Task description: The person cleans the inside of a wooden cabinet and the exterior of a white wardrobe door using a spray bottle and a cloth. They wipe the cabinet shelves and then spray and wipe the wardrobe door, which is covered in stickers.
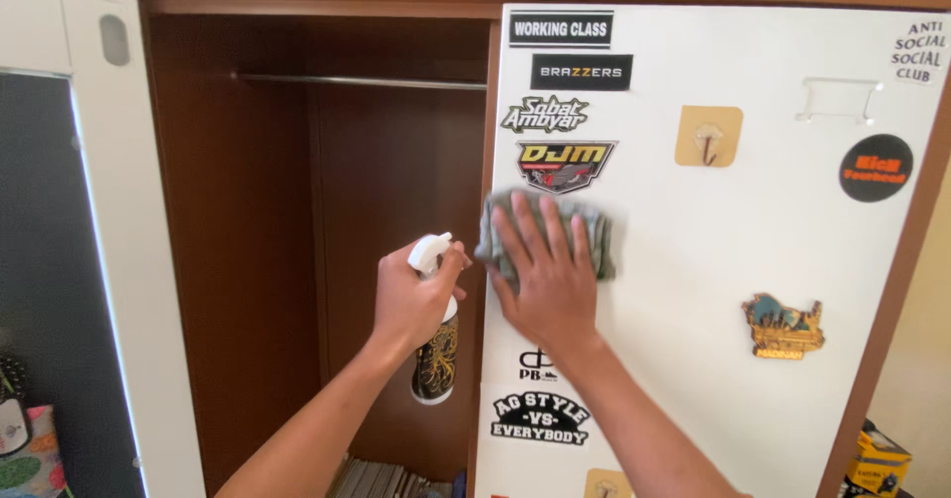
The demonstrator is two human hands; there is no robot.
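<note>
Just right hand [547, 278] on grey cloth [594, 235]

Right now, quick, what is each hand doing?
Left hand: closed around a spray bottle.
Right hand: open and flat, pressing a grey cloth against the white wardrobe door.

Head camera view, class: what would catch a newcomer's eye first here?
The right hand pressing a grey cloth flat against the white wardrobe door, which is dotted with stickers. Beside it, the left hand grips a spray bottle in front of the open, dark brown wardrobe interior.
</note>
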